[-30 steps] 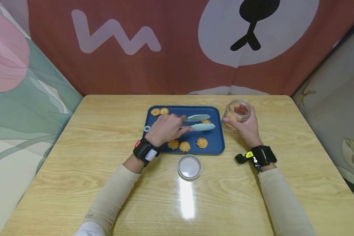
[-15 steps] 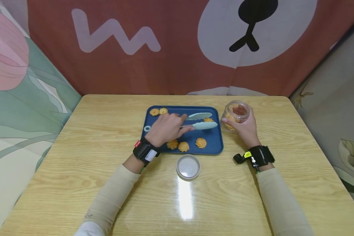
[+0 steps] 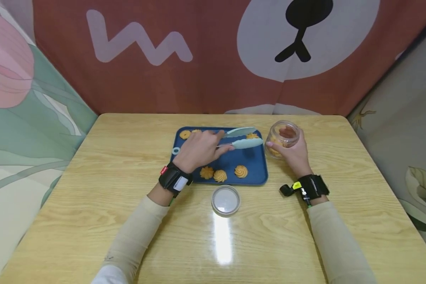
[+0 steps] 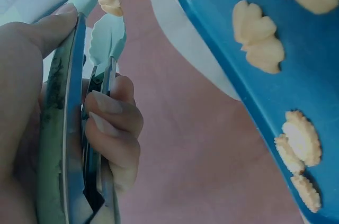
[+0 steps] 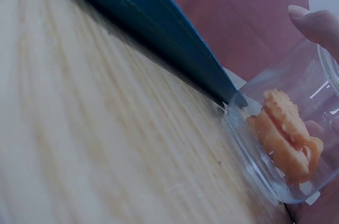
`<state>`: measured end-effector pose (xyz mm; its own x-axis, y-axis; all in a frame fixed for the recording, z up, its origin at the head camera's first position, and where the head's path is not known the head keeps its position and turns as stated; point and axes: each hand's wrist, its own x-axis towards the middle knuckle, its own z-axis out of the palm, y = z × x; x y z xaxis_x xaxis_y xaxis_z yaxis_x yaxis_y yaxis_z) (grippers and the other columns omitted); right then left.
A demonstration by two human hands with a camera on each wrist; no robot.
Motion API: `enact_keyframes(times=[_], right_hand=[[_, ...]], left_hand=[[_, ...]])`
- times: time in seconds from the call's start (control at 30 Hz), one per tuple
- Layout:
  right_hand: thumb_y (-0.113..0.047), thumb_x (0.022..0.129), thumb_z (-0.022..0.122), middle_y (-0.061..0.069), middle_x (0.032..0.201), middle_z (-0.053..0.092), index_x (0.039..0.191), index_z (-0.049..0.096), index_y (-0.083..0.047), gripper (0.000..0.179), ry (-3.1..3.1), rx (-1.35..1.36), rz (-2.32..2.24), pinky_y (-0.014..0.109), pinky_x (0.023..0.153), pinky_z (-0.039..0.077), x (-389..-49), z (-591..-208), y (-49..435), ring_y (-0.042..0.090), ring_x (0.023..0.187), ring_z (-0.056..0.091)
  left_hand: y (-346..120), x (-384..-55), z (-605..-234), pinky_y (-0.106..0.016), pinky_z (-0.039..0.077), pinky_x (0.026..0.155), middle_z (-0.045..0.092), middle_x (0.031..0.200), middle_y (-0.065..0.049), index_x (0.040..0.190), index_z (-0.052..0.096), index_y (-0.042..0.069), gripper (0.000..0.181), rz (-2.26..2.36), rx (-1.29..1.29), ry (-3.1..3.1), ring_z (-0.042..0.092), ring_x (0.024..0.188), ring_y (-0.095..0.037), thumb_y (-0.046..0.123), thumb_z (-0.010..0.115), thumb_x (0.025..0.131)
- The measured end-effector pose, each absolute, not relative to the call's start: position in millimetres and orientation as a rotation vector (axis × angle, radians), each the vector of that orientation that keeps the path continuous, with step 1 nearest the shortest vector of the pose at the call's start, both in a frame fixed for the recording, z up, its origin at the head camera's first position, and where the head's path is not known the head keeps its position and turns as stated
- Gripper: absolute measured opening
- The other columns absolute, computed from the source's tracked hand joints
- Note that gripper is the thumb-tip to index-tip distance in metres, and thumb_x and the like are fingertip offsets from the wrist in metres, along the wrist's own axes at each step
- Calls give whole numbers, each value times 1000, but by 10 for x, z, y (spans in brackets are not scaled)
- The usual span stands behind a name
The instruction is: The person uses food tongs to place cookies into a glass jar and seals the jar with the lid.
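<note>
My left hand (image 3: 198, 150) grips pale-green-tipped tongs (image 3: 247, 143) over the far right part of the blue tray (image 3: 230, 159). A piped butter cookie (image 4: 109, 0) is between the tong tips, and in the right wrist view it hangs higher than the tray's rim. My right hand (image 3: 297, 153) holds a clear jar (image 5: 286, 70) just right of the tray, thumb on the near side and fingers around the far side. The jar's mouth is uncovered, and several cookies (image 5: 286, 139) lie at its bottom.
Swirled cookies (image 3: 220, 176) lie along the tray's near edge, and others (image 3: 185, 135) sit in its far left corner, partly behind my left hand. A round lid (image 3: 226, 200) rests on the wooden table (image 3: 156, 240) in front of the tray. A brown curtain (image 3: 213, 59) hangs behind.
The tongs, with the cookie between their tips, have moved up and slightly right toward the tray's far right corner. My right hand and the jar have stayed nearly in place.
</note>
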<state>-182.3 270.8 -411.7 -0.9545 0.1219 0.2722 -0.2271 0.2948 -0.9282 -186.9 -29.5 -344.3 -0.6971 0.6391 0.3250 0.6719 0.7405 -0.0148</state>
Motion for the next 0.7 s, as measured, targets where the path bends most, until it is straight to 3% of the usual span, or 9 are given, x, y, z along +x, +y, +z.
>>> enact_keyframes(times=[0.27, 0.5, 0.7], right_hand=[[-23, 73, 82, 18, 129, 48, 137, 33, -8, 82, -2275, 83, 1701, 28, 84, 39, -1835, -4128, 2709, 24, 114, 47], [-20, 73, 82, 20, 129, 48, 134, 36, -16, 77, -2271, 90, 1706, 28, 83, 38, -1845, -4146, 2699, 28, 117, 46], [-20, 73, 82, 15, 129, 49, 137, 34, -13, 80, -2287, 86, 1684, 29, 82, 38, -1914, -4244, 2765, 24, 116, 46]], left_hand=[[-201, -1909, -3293, -26, 30, 36, 46, 57, 1, 118, 60, 10, 58, -163, -1029, -2618, 40, 39, -11, 59, 44, 93], [-122, -1911, -3215, -26, 30, 38, 48, 59, 1, 122, 58, 11, 58, -128, -1050, -2611, 41, 41, -11, 59, 43, 93], [-50, -1931, -3155, -25, 28, 38, 47, 61, 1, 120, 58, 11, 57, -121, -1069, -2623, 41, 41, -12, 59, 43, 93]])
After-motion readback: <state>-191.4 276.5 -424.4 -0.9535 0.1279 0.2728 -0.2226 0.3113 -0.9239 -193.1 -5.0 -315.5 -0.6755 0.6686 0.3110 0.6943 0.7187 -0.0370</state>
